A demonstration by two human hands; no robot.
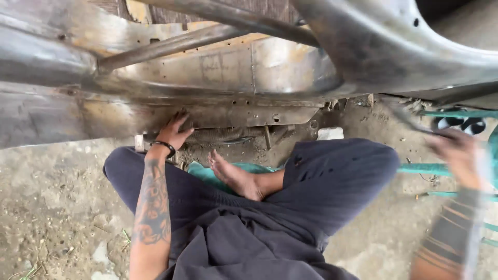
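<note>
I sit cross-legged on bare dirt in front of a stripped, bare-metal vehicle body [218,72]. My left hand [174,132] presses against the lower sill [233,111] of the body, fingers spread, a dark band on the wrist. My right hand [459,153] is blurred at the right edge and grips a thin dark tool [410,122] that points up and left toward the body. A bare foot [233,176] rests between my knees, on a teal cloth [199,173].
A metal bar [171,46] runs diagonally across the body panel. Teal pipes [425,168] and a black-and-white sandal [459,124] lie at the right. A pale stone [330,133] sits under the sill. Dirt ground with small stones [52,207] lies at the left.
</note>
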